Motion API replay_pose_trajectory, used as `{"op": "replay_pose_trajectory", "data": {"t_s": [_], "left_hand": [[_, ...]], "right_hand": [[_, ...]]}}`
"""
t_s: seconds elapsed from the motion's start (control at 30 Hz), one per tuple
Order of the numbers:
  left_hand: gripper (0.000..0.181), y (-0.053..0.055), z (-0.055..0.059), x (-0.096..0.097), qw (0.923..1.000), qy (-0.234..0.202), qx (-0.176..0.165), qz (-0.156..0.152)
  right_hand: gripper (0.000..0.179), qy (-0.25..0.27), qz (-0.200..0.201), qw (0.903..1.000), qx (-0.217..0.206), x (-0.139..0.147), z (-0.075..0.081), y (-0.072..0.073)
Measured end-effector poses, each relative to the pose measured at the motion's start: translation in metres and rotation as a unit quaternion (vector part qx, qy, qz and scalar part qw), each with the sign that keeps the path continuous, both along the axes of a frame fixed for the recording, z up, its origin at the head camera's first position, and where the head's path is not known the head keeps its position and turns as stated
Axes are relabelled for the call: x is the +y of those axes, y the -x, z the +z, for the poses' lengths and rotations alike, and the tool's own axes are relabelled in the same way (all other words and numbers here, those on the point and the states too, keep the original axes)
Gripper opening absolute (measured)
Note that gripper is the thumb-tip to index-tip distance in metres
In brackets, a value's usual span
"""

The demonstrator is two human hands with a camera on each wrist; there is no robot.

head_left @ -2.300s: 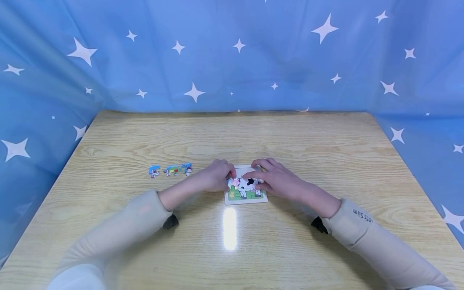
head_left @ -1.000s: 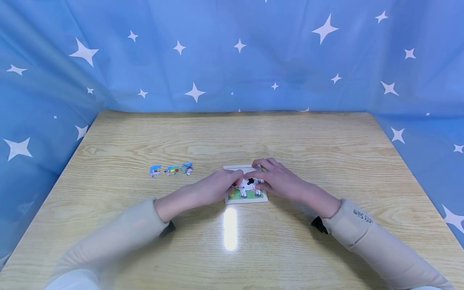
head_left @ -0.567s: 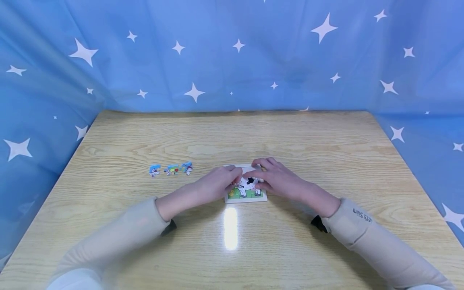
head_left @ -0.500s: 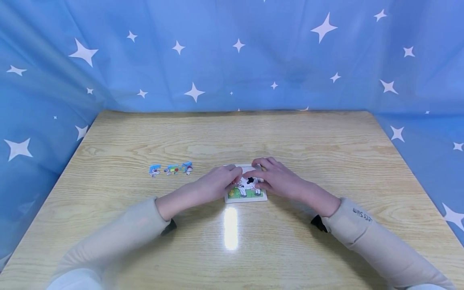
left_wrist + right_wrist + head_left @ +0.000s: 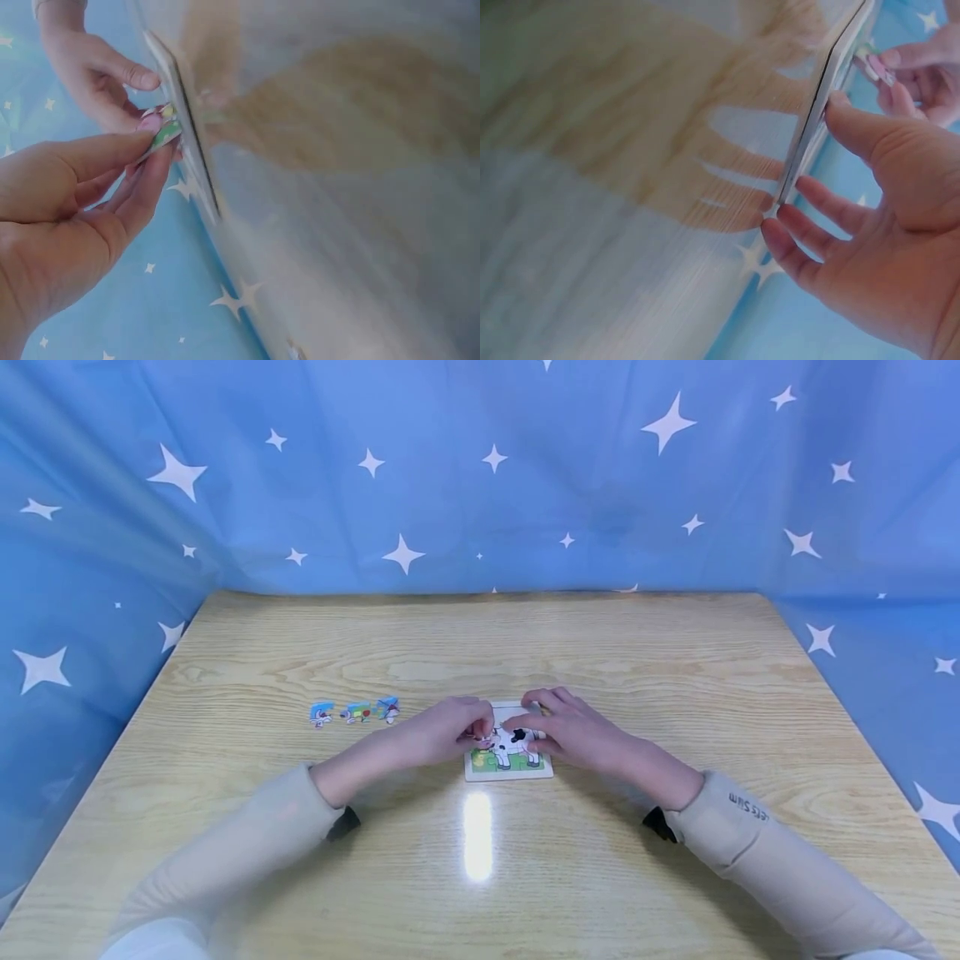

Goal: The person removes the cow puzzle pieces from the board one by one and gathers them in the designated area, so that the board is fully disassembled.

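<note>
A small framed jigsaw board (image 5: 510, 777) with a black-and-white cow on green lies mid-table. At its left side my left hand (image 5: 442, 728) pinches a puzzle piece between thumb and curled fingers. Pink and green show on that puzzle piece (image 5: 166, 135) in the left wrist view, where it stands tilted close over the board. My right hand (image 5: 576, 735) rests on the board's right side with fingers spread and loosely bent. In the right wrist view its thumb touches the frame (image 5: 815, 124) and the other fingertips are at the corner. The palm hides part of the picture.
To the left on the wooden table (image 5: 480, 643) lie three loose puzzle pieces in a row: a left one (image 5: 321, 714), a middle one (image 5: 356, 712) and a right one (image 5: 387, 709). A blue star-patterned curtain (image 5: 450, 485) hangs behind the table.
My left hand first moved in over the board's left side, then drew slightly left, with the puzzle piece now tilted up in its fingers. The right hand has stayed in place.
</note>
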State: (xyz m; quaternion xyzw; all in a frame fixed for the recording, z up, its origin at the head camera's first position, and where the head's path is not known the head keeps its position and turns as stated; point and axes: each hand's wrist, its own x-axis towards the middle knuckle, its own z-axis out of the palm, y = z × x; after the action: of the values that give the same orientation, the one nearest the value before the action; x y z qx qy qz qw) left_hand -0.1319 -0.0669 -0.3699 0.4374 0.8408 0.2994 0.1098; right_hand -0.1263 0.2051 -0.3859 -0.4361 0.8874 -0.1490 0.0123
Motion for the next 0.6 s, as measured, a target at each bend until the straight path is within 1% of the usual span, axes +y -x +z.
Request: {"op": "replay_pose_trajectory", "data": {"t_s": [0.1, 0.17, 0.33, 0.6], "left_hand": [[0.019, -0.001, 0.003, -0.005, 0.9998, 0.013, 0.0, -0.012], [0.017, -0.001, 0.005, -0.009, 0.9996, 0.023, -0.005, -0.014], [0.01, -0.004, 0.007, -0.018, 0.9994, 0.029, -0.018, -0.001], [0.007, -0.008, 0.013, -0.033, 0.9986, 0.002, -0.045, 0.027]], "right_hand": [[0.04, -0.01, -0.002, 0.9999, 0.003, -0.002, 0.002, -0.002], [0.04, -0.01, -0.002, 0.9999, 0.007, -0.003, 0.003, -0.003], [0.039, -0.005, -0.001, 0.9999, 0.015, -0.003, 0.002, -0.004], [0.038, -0.001, 0.0, 0.9999, 0.017, -0.003, 0.006, -0.004]]}}
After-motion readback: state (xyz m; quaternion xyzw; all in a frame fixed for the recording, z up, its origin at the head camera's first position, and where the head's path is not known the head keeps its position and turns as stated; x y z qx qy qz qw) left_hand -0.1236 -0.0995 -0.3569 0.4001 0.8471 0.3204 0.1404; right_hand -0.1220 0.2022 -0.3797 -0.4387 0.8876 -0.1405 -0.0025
